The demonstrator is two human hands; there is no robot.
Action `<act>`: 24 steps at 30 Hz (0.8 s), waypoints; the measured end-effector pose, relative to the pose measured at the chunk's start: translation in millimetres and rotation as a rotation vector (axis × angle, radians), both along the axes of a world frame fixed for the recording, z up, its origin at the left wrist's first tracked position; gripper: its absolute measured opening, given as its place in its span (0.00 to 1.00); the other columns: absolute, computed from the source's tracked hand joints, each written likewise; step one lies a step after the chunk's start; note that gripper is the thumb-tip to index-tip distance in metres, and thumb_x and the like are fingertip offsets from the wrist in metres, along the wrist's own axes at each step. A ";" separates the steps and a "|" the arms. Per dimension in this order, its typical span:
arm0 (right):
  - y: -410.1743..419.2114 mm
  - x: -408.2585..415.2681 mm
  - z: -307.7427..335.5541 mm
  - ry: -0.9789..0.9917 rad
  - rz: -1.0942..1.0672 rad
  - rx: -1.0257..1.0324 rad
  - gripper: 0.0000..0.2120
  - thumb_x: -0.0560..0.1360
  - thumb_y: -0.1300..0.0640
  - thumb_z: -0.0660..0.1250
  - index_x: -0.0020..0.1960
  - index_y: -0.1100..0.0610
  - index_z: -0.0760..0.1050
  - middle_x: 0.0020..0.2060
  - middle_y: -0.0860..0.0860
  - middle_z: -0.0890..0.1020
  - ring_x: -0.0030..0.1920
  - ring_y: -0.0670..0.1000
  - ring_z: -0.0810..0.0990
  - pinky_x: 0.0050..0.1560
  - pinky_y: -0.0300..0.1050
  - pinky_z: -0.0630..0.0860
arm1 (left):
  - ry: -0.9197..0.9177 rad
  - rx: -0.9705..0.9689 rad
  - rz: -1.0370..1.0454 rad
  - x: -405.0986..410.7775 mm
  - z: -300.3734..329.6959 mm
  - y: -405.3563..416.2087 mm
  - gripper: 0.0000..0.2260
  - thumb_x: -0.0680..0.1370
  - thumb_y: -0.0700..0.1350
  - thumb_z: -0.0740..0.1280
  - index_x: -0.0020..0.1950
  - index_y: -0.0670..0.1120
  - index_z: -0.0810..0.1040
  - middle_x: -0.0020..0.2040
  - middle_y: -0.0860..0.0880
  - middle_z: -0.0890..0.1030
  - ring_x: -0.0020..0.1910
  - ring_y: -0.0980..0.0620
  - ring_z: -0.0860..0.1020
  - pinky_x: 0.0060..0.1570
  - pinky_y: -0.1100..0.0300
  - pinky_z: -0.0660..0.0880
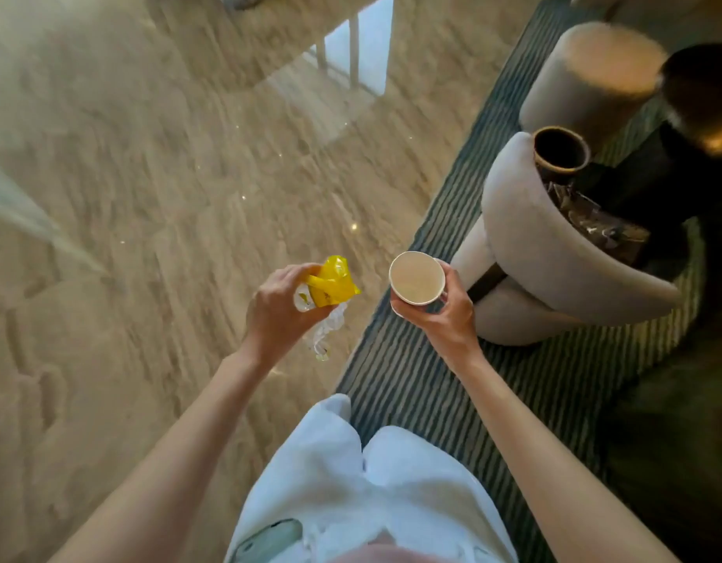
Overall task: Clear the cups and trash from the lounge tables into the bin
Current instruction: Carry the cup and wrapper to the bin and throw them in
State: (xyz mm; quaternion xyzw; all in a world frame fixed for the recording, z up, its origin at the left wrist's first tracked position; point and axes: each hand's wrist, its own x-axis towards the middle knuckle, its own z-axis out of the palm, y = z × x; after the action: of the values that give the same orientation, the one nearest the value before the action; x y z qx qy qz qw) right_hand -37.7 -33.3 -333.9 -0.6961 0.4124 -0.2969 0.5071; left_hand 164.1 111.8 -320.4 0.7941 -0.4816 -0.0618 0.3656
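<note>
Paper cup point(417, 278) is gripped by the right hand point(444, 319), fingers wrapped round its wall from below, mouth up, interior looks empty. Yellow wrapper point(332, 282) with crumpled clear plastic point(328, 329) is clutched in the closed left hand point(280, 306). Both are carried above the floor point(148, 176), beside a pale armchair point(554, 253). No bin can be identified; frame is blurred. Cup is judged light and crushable: best held mid-wall, gently. Wrapper is judged soft, slippery, weightless: best bunched tight so the trailing plastic is not dropped.

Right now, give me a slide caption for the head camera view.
Left hand grips a yellow wrapper, right hand holds an empty paper cup beside a pale armchair.
</note>
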 end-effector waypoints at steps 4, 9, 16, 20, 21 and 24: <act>-83.1 48.2 0.0 -0.021 -0.096 0.050 0.37 0.58 0.40 0.79 0.63 0.48 0.70 0.57 0.49 0.78 0.58 0.48 0.78 0.56 0.58 0.78 | -0.010 -0.010 -0.090 60.9 5.2 -103.5 0.23 0.65 0.59 0.70 0.54 0.44 0.80 0.50 0.47 0.83 0.48 0.48 0.80 0.48 0.62 0.71; -191.5 95.1 -6.2 0.013 -0.192 0.023 0.36 0.60 0.47 0.81 0.62 0.54 0.71 0.56 0.50 0.78 0.56 0.48 0.77 0.57 0.45 0.77 | -0.014 0.013 -0.184 121.2 -1.6 -232.8 0.23 0.65 0.59 0.70 0.54 0.46 0.80 0.49 0.47 0.83 0.48 0.47 0.81 0.47 0.55 0.76; -371.7 160.9 -6.9 -0.061 -0.236 0.111 0.33 0.63 0.62 0.80 0.63 0.57 0.70 0.57 0.53 0.77 0.56 0.46 0.77 0.46 0.27 0.74 | -0.017 0.015 -0.215 195.2 -0.9 -429.6 0.24 0.65 0.60 0.70 0.54 0.47 0.80 0.50 0.47 0.83 0.48 0.48 0.81 0.49 0.60 0.73; -470.7 188.2 0.4 -0.038 -0.274 0.093 0.33 0.63 0.61 0.80 0.64 0.58 0.70 0.58 0.53 0.77 0.57 0.48 0.76 0.46 0.26 0.72 | -0.024 -0.007 -0.269 220.3 12.4 -542.6 0.23 0.66 0.59 0.69 0.55 0.46 0.79 0.50 0.47 0.82 0.48 0.48 0.80 0.48 0.56 0.76; -493.9 194.6 0.9 -0.037 -0.284 0.098 0.33 0.63 0.62 0.80 0.64 0.58 0.70 0.58 0.53 0.77 0.57 0.48 0.76 0.47 0.26 0.72 | -0.016 -0.006 -0.286 225.1 14.7 -568.2 0.23 0.66 0.59 0.69 0.55 0.47 0.79 0.50 0.47 0.82 0.49 0.48 0.80 0.49 0.55 0.76; -559.4 213.6 -3.3 -0.031 -0.330 0.081 0.34 0.62 0.60 0.81 0.64 0.57 0.70 0.58 0.54 0.77 0.58 0.50 0.77 0.53 0.33 0.74 | 0.002 0.008 -0.346 239.2 11.3 -638.2 0.23 0.66 0.59 0.70 0.55 0.47 0.79 0.50 0.48 0.82 0.49 0.47 0.80 0.48 0.52 0.77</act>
State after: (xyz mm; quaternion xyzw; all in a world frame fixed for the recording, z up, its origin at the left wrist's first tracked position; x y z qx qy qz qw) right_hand 175.8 -592.7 -337.3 -0.5933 0.5248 -0.3702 0.4853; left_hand 403.3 -526.5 -309.0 0.7007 -0.6106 -0.1263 0.3468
